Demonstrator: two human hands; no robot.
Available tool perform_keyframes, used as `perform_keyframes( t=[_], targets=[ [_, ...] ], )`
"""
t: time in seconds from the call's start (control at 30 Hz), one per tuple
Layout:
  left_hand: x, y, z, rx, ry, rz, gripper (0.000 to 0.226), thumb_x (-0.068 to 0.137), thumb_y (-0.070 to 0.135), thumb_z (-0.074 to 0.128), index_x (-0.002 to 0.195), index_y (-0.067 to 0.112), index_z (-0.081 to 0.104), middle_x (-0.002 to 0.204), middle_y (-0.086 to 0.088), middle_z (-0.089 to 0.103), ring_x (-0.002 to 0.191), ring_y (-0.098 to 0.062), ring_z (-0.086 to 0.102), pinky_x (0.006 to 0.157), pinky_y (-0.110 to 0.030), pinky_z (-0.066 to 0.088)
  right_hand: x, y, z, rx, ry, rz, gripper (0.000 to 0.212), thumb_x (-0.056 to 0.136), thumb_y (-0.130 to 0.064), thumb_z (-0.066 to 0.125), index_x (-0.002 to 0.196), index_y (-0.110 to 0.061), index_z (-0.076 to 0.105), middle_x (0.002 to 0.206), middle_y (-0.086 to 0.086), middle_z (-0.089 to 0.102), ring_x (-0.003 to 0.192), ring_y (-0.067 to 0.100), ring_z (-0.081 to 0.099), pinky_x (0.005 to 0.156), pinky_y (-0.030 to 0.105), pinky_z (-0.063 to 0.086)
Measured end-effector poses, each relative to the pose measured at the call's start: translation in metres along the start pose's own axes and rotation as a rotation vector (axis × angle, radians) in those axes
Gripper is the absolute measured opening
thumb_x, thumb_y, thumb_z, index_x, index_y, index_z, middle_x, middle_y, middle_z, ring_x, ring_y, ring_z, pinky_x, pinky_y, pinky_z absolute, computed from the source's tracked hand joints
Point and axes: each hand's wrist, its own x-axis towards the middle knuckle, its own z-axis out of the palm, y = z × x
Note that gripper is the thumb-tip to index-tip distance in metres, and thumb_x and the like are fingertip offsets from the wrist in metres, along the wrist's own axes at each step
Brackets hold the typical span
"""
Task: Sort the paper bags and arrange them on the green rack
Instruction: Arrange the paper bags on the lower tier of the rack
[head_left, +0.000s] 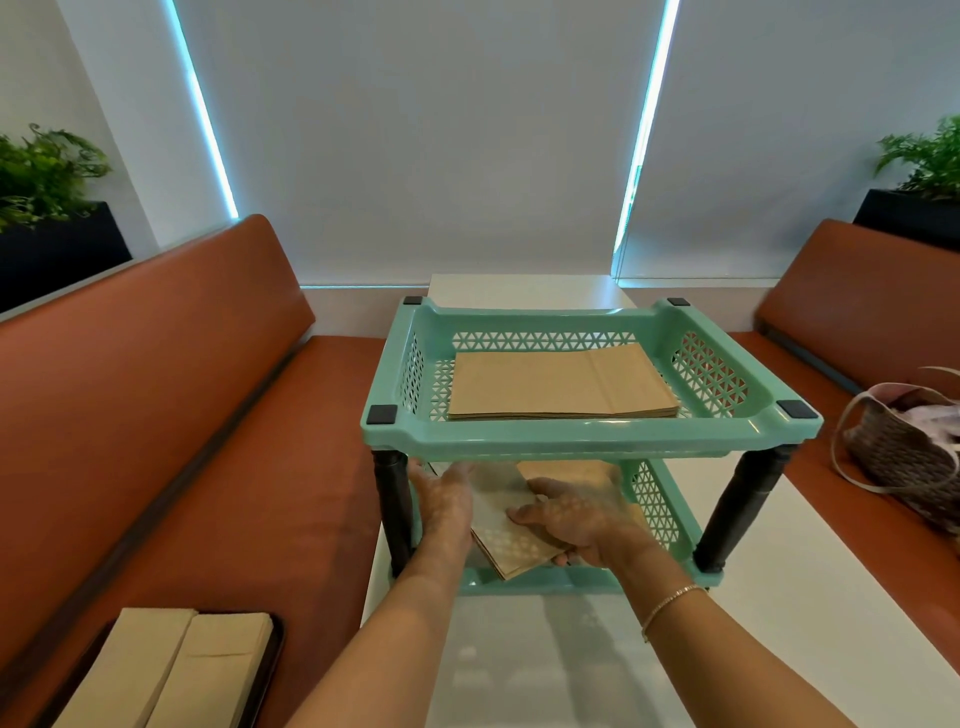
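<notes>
White tabletop (519, 665) fills the near ground between two rust-orange bench seats (156, 415), and from where I sit I read the scene outward from it. Nearest, on the left bench, a dark tray (275, 649) carries two stacks of narrow paper bags (171, 670), apparently the supply waiting to be sorted. Both forearms reach past it into the lower tier of the green rack (592, 431). My left hand (441, 509) lies flat with fingers extended along the left edge of a small bag stack (514, 545), touching rather than gripping; I judge it acts as a fence for squaring the pile. My right hand (576, 525) curls its fingers and thumb around the stack's near right corner, holding it, since the pile sits skewed and overhangs the front lip. A second bag pile (566, 475) lies behind in that tier, mostly hidden. Above, the upper tier holds a neat stack of wide bags (561, 384), so sizes seem split by tier. Farther right, a woven handbag (904, 457) rests on the other bench; potted ferns (47, 171) and window blinds (415, 130) close the back.
</notes>
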Motion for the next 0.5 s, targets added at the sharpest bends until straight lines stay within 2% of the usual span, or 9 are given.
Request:
perform_keyframes(
  t=[0.07, 0.13, 0.2, 0.27, 0.33, 0.37, 0.43, 0.5],
  targets=[
    [0.000, -0.002, 0.003, 0.018, 0.009, -0.024, 0.077, 0.081, 0.018, 0.067, 0.139, 0.030, 0.018, 0.119, -0.009, 0.049, 0.107, -0.029, 0.051, 0.100, -0.050, 0.041, 0.003, 0.001, 0.000, 0.049, 0.048, -0.006, 0.029, 0.092, -0.024, 0.058, 0.119, -0.022, 0.048, 0.088, 0.009, 0.063, 0.055, 0.014, 0.059, 0.040, 0.020, 0.041],
    [-0.003, -0.005, 0.005, 0.065, -0.020, -0.069, 0.067, 0.082, 0.022, 0.067, 0.135, 0.026, 0.026, 0.111, -0.011, 0.054, 0.105, -0.034, 0.055, 0.095, -0.053, 0.046, 0.008, 0.000, 0.001, 0.106, 0.141, -0.013, 0.031, 0.092, -0.026, 0.058, 0.121, -0.021, 0.048, 0.095, 0.013, 0.066, 0.071, 0.021, 0.065, 0.048, 0.023, 0.048],
    [-0.007, -0.010, 0.005, 0.213, -0.129, -0.078, 0.043, 0.082, 0.024, 0.068, 0.117, 0.023, 0.042, 0.108, -0.013, 0.056, 0.103, -0.032, 0.056, 0.092, -0.052, 0.048, 0.010, -0.004, 0.005, 0.091, 0.207, -0.005, 0.027, 0.092, -0.029, 0.057, 0.117, -0.023, 0.048, 0.087, 0.009, 0.063, 0.075, 0.020, 0.062, 0.057, 0.026, 0.049],
    [-0.009, -0.012, 0.003, 0.350, -0.181, -0.034, 0.025, 0.084, 0.018, 0.066, 0.099, 0.021, 0.046, 0.109, -0.015, 0.055, 0.099, -0.028, 0.055, 0.091, -0.047, 0.049, 0.011, -0.004, 0.005, 0.068, 0.225, 0.013, 0.023, 0.094, -0.031, 0.053, 0.116, -0.025, 0.047, 0.079, 0.005, 0.057, 0.068, 0.015, 0.055, 0.058, 0.023, 0.048],
    [-0.006, -0.012, -0.001, 0.444, -0.130, 0.056, 0.026, 0.085, 0.012, 0.061, 0.104, 0.017, 0.044, 0.103, -0.010, 0.054, 0.088, -0.022, 0.053, 0.085, -0.037, 0.048, 0.014, 0.001, 0.003, -0.001, 0.278, 0.018, 0.034, 0.092, -0.040, 0.054, 0.122, -0.024, 0.048, 0.087, 0.006, 0.062, 0.076, 0.018, 0.059, 0.069, 0.028, 0.054],
    [-0.005, -0.010, -0.004, 0.481, -0.094, 0.100, 0.029, 0.086, 0.011, 0.059, 0.109, 0.018, 0.043, 0.103, -0.008, 0.054, 0.087, -0.020, 0.051, 0.082, -0.033, 0.045, 0.019, 0.006, -0.002, -0.116, 0.344, 0.008, 0.043, 0.089, -0.045, 0.055, 0.126, -0.024, 0.047, 0.096, 0.007, 0.064, 0.087, 0.021, 0.061, 0.080, 0.034, 0.054],
    [-0.004, -0.007, -0.010, 0.533, -0.026, 0.165, 0.039, 0.087, 0.010, 0.057, 0.122, 0.015, 0.042, 0.109, -0.008, 0.057, 0.092, -0.023, 0.053, 0.081, -0.030, 0.043, 0.022, 0.015, -0.011, -0.405, 0.468, 0.020, 0.061, 0.082, -0.047, 0.064, 0.133, -0.023, 0.042, 0.120, 0.009, 0.057, 0.111, 0.026, 0.053, 0.096, 0.040, 0.046],
    [-0.004, -0.008, -0.014, 0.580, 0.024, 0.207, 0.045, 0.088, 0.009, 0.055, 0.130, 0.009, 0.039, 0.115, -0.014, 0.058, 0.096, -0.027, 0.056, 0.081, -0.032, 0.047, 0.020, 0.022, -0.016, -0.566, 0.508, 0.074, 0.076, 0.074, -0.045, 0.071, 0.136, -0.019, 0.034, 0.132, 0.011, 0.045, 0.122, 0.028, 0.042, 0.100, 0.038, 0.040]
  ],
)
